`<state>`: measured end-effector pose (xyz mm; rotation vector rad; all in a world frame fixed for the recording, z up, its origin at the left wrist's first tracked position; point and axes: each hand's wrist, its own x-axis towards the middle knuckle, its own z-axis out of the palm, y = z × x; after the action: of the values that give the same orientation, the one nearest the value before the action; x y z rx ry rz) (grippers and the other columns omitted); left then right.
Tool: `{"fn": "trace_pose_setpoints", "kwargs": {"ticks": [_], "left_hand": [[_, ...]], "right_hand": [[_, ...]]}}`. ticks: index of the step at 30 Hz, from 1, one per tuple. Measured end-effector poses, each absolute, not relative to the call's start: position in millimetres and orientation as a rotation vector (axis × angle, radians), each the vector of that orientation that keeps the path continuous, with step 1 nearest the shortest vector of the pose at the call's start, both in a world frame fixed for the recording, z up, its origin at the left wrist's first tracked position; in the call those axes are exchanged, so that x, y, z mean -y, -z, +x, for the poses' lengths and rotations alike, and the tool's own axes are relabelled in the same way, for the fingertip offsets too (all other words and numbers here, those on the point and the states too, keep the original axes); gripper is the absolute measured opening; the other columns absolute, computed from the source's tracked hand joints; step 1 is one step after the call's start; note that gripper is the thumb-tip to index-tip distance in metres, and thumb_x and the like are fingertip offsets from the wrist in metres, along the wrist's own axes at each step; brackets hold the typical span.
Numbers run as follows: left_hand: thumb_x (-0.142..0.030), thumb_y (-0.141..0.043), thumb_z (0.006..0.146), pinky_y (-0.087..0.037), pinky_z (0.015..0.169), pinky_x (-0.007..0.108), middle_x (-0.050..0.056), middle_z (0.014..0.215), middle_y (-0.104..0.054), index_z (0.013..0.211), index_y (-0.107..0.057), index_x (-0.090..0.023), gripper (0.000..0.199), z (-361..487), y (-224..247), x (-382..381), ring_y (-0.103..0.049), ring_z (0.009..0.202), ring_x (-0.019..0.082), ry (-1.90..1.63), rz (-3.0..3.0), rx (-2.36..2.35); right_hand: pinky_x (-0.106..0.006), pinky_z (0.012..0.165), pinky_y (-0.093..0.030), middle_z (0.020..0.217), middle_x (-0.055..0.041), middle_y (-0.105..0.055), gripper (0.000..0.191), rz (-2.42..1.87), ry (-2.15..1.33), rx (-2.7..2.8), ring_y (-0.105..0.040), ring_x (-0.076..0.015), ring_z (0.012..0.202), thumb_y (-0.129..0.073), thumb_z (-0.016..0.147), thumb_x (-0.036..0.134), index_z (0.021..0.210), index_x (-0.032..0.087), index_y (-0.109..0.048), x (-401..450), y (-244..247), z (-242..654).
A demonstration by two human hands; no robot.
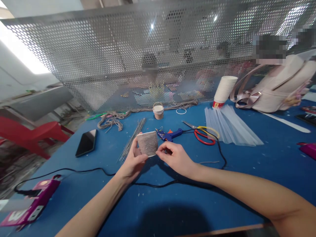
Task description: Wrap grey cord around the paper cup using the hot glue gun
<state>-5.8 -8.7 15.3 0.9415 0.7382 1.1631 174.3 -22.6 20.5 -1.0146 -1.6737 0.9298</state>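
Note:
My left hand (134,162) is wrapped around a cord-wound cup (148,144), thumb at its lower edge and fingers behind it. Grey-brown cord covers its side in tight rows, and a thin white edge shows at top and bottom. My right hand (176,158) is closed in a pinch at the cup's lower right edge; whatever is between its fingertips is too small to make out. Just behind the cup lies a blue glue gun (172,134). A bundle of thin grey sticks (133,140) lies beyond my left hand.
Red-and-yellow-handled scissors (203,133), sheer white strips (232,126) and stacked paper cups (225,90) lie right. A small handled bucket (158,111) and loose cord (111,120) are behind. A phone (86,142), purple power strip (37,200) and black cable (158,185) are also on the table.

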Motion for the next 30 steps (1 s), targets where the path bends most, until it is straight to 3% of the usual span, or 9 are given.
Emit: {"fn": "trace_pose_setpoints", "kwargs": {"ticks": [8,23,30], "left_hand": [[-0.019,-0.086,0.056,-0.045,0.104,0.040,0.006,0.127,-0.065,0.130,-0.053,-0.031,0.081,-5.1,-14.9,9.8,-0.059,0.118,0.027,-1.191,0.944,-0.776],[-0.020,-0.079,0.061,-0.051,0.095,0.042,0.006,0.111,-0.070,0.118,-0.062,-0.025,0.060,-5.9,-17.5,8.4,-0.066,0.102,0.026,-1.140,0.968,-0.754],[-0.018,-0.076,0.062,-0.049,0.097,0.041,0.006,0.115,-0.070,0.123,-0.058,-0.027,0.063,-4.5,-17.8,8.9,-0.066,0.103,0.025,-1.143,0.954,-0.730]], "right_hand": [[-0.025,0.059,-0.042,0.068,0.0006,-0.062,0.012,-0.999,-0.896,1.705,-0.051,-0.0119,0.060,-0.057,0.082,0.025,0.073,0.019,-0.061,23.8,-21.0,173.5],[-0.024,0.059,-0.042,0.066,0.0017,-0.060,0.011,-1.014,-0.944,1.675,-0.051,-0.0117,0.060,-0.058,0.082,0.023,0.073,0.019,-0.060,22.9,-19.7,173.5],[-0.024,0.058,-0.042,0.066,0.0014,-0.062,0.011,-1.049,-0.961,1.673,-0.053,-0.0119,0.060,-0.058,0.081,0.024,0.072,0.019,-0.061,23.1,-20.0,173.2]]}}
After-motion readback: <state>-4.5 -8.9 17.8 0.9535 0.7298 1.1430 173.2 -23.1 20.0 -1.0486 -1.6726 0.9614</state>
